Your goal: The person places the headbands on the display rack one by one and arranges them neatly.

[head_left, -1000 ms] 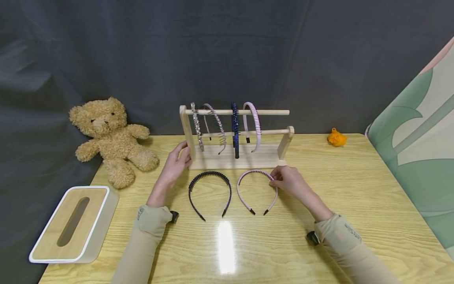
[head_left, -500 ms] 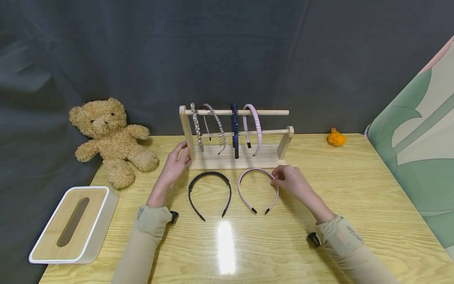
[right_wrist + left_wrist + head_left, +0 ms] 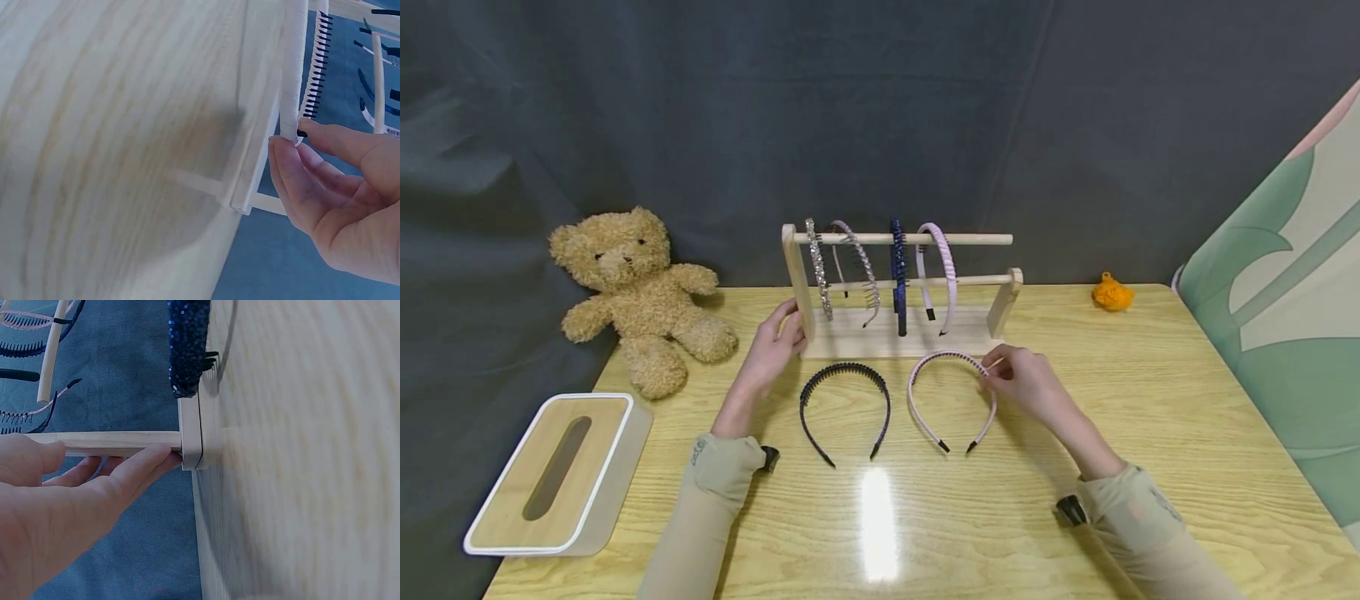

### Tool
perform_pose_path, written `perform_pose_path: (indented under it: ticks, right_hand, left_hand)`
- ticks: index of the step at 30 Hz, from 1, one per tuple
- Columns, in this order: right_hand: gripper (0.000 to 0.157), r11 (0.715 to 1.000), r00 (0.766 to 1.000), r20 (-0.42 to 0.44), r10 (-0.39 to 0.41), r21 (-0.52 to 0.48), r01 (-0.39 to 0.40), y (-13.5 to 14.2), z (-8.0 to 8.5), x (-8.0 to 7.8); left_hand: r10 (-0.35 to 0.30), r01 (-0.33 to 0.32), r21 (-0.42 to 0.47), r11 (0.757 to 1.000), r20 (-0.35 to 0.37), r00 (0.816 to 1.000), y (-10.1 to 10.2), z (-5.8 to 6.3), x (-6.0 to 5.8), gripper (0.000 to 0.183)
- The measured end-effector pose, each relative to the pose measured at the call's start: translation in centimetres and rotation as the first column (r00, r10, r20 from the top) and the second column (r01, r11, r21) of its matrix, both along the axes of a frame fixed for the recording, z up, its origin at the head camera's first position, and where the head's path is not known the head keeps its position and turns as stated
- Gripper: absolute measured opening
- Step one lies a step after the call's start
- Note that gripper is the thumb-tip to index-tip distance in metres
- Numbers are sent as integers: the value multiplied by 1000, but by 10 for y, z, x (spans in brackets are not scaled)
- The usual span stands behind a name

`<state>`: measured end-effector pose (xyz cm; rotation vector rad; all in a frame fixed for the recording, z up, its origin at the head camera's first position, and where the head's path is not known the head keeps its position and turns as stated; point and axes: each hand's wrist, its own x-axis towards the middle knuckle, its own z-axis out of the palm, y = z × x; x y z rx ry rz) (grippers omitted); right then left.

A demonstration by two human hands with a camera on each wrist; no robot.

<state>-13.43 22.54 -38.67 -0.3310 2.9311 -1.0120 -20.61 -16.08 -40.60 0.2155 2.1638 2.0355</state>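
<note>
A wooden headband rack (image 3: 850, 342) stands at the back of the table. My left hand (image 3: 769, 346) rests against its left upright (image 3: 125, 442), fingers fairly straight along the wood. Hanging from the top rod are a silver glittery headband (image 3: 817, 271), a lilac twisted headband (image 3: 860, 258), a navy sequined headband (image 3: 898, 275) and a light pink wrapped headband (image 3: 945, 258). My right hand (image 3: 1028, 382) pinches a thin pink toothed headband (image 3: 917, 408) by its right side, in front of the rack. A dark toothed headband (image 3: 805, 417) lies on the table to its left.
A tan teddy bear (image 3: 647, 304) sits at the back left, behind a tissue box (image 3: 602, 475) with a wooden lid. Near the back right edge lies a small orange item (image 3: 1112, 293). A dark curtain (image 3: 880, 108) hangs behind the table.
My right hand has shifted slightly right and back with the pink headband. On the rack, the light pink headband's lower ends have swung a little to the right. My left hand stays put.
</note>
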Motion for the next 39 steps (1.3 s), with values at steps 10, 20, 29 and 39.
perform_pose_path:
  ticks: [10,20,29,39]
  right_hand:
    - [14,1000,1000,-24,-13,-14,13,3,15,11]
    - [19,999,999,-35,-35,-28,34,15,31,23]
    - [20,999,997,-67,-47,-17,46,23,44,33]
    - [20,998,991,-119,-57,-19,55,26,52,41]
  left_hand:
    - [5,-5,-11,1000,7,1000,1,0,-1,53]
    - [1,-1,-2,1000,5,1000,0,0,0,53]
    - [8,-8,2,1000,7,1000,0,-1,-1,53]
    - [10,-10,2,1000,5,1000,0,-2,-2,53]
